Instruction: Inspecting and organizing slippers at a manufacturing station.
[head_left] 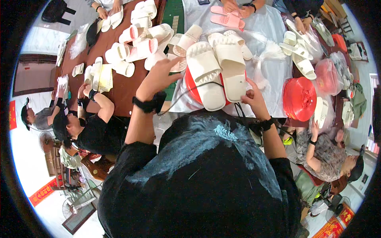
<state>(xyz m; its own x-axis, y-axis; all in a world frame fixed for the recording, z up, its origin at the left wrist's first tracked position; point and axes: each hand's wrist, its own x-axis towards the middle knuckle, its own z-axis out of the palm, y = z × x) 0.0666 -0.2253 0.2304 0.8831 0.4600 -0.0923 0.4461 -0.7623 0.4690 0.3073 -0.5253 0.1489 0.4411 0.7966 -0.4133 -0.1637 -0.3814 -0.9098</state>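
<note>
In front of me lies a pair of cream slippers, a left slipper (209,93) and a right slipper (234,81), side by side with their padded straps away from me. Under them shows a red plastic-looking thing (192,85), mostly covered. My left hand (159,77) is beside the left slipper with its fingers apart and nothing in them. My right hand (256,99) grips the near right edge of the right slipper between thumb and fingers. Each wrist has a black band, and a dark cable from the left one crosses the slippers.
Many loose cream slippers (158,33) are piled at the far left. A round red bundle (299,99) sits to the right, near clear plastic bags (328,75). White plastic sheeting (274,85) covers my table. Co-workers sit on both sides and opposite, one holding pink slippers (228,19).
</note>
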